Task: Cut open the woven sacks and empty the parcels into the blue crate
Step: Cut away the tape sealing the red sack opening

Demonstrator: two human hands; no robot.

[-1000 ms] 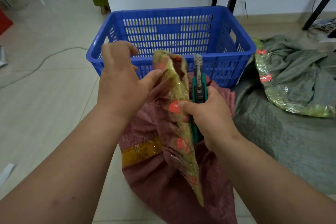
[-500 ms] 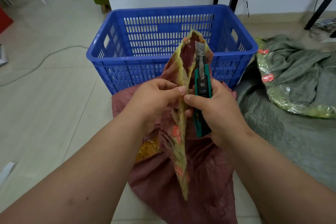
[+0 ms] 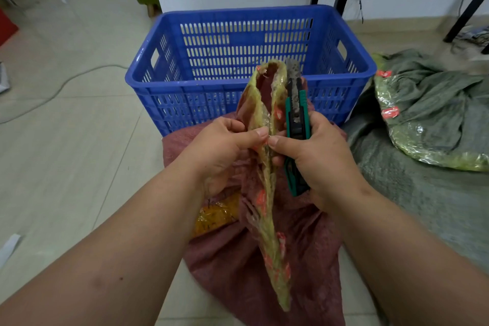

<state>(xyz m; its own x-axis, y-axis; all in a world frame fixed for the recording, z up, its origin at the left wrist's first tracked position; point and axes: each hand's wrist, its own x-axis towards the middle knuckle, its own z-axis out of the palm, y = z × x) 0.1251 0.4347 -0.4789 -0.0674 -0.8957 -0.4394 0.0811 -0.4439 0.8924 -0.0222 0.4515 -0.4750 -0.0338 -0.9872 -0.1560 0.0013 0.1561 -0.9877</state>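
Your left hand [image 3: 225, 145] pinches taped seam of red sack [image 3: 267, 193]; right hand [image 3: 317, 156] pinches it too, gripping knife [image 3: 296, 124]. Fabric looks soft, floppy: hold near cut. Crate [image 3: 248, 82] just beyond.

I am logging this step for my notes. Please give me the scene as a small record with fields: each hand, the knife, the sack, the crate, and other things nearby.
left hand: left hand pinches the yellow tape strip at the mouth of the sack
right hand: right hand grips the green utility knife; its thumb also pinches the strip
knife: blade out, pointing up and away
sack: red woven sack lies on the floor in front of the crate
crate: blue crate; no parcels visible inside
nearby: grey-green woven sacks on the right
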